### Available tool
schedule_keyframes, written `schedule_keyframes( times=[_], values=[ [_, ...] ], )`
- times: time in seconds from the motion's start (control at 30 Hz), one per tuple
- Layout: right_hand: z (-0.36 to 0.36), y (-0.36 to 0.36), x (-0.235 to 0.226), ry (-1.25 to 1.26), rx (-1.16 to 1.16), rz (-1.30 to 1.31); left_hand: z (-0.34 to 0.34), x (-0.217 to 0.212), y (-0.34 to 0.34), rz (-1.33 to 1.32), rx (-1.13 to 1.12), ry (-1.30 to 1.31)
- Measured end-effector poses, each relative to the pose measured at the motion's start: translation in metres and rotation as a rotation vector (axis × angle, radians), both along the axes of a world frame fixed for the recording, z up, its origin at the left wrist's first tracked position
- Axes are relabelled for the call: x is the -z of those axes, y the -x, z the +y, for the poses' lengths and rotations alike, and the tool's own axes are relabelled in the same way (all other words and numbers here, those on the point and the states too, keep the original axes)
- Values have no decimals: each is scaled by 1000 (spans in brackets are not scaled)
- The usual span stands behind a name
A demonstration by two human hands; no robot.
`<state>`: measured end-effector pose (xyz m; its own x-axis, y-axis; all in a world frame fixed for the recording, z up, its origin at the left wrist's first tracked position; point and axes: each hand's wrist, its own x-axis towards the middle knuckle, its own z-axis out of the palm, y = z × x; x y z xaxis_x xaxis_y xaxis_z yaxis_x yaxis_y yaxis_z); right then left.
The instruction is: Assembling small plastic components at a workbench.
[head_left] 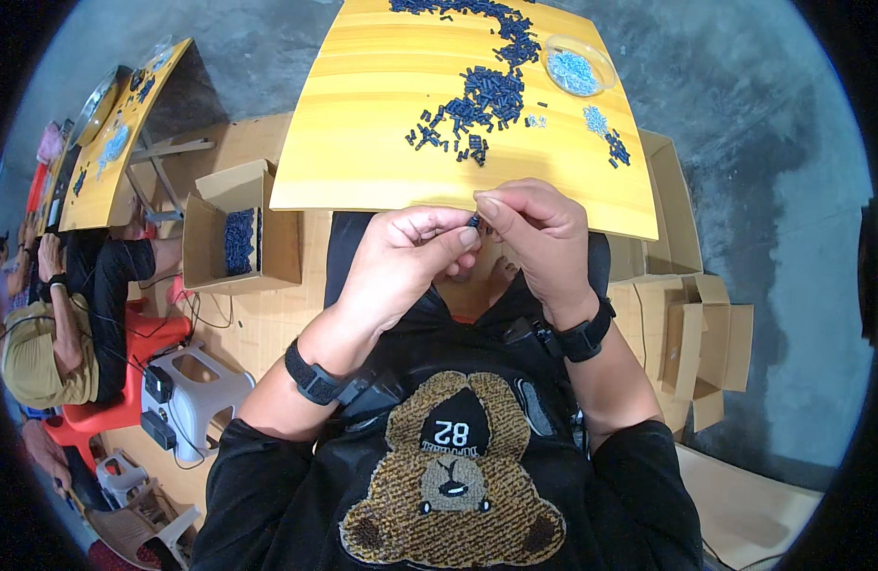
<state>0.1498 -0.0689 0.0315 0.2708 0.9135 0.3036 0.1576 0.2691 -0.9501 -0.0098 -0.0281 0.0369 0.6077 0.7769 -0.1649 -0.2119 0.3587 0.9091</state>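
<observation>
Over the near edge of the yellow table, my left hand pinches a small black cylindrical piece between thumb and fingertips. My right hand meets it there, its thumb and forefinger pressed together just above the piece. Whatever the right fingertips hold is too small to make out. Beyond my hands lies a loose pile of small black cylindrical pieces, trailing toward the far edge. To the right are a round clear dish of light-blue small parts, a little light-blue heap and several black pieces.
A cardboard box with dark pieces inside stands on the floor at left. Other open boxes are at right. Left of me are a grey-white stool with cables, and a person seated at another yellow table.
</observation>
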Motion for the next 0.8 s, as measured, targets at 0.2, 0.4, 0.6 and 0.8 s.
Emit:
schedule_keyframes(
  times=[0.2, 0.4, 0.6, 0.8],
  values=[
    [0, 5, 0, -77, 34, -134, -2, -4, 2, 77, -30, -66],
    [0, 9, -3, -145, -2, -210, -2, -6, 4, 47, -36, -58],
    [1, 6, -1, -129, -48, -256, 8, -3, 4, 28, -13, 64],
    [4, -7, 0, -192, -139, -261, 15, -4, 3, -100, 129, 297]
  ],
)
